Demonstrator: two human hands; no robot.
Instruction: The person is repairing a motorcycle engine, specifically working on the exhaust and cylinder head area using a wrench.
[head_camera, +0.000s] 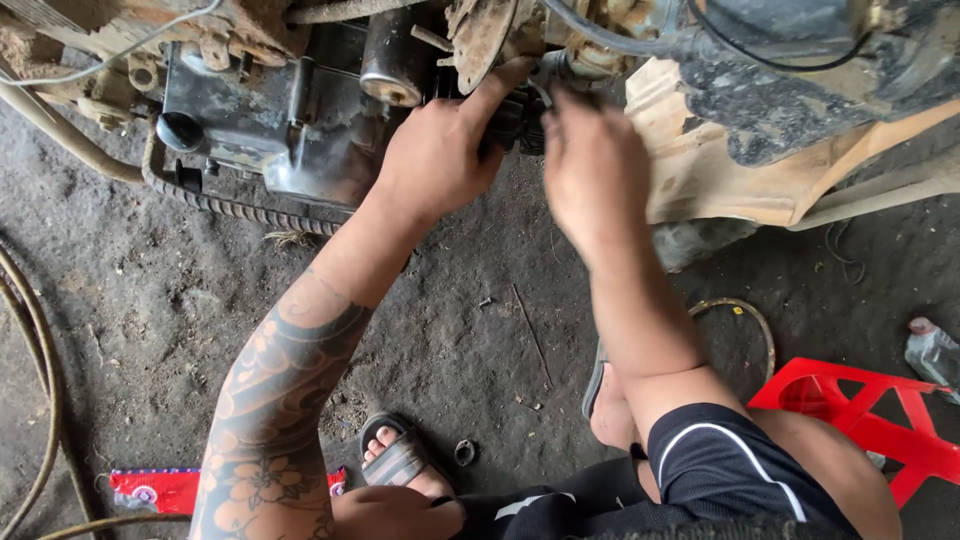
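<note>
Squatting on the dirt floor (150, 300) at a grimy engine (290, 110), both hands up on a small dark part (520, 115) bolted near the middle. Left hand (440, 150) has its grip wrapped around that part, thumb stretched up. Right hand (590, 170) is blurred (can't tell its grip). Part is still mounted, so the job looks early to midway.

The right hand (590, 170) is blurred; its fingertips are hidden against the dark part (520, 120), itself largely covered by the left hand (440, 150).
</note>
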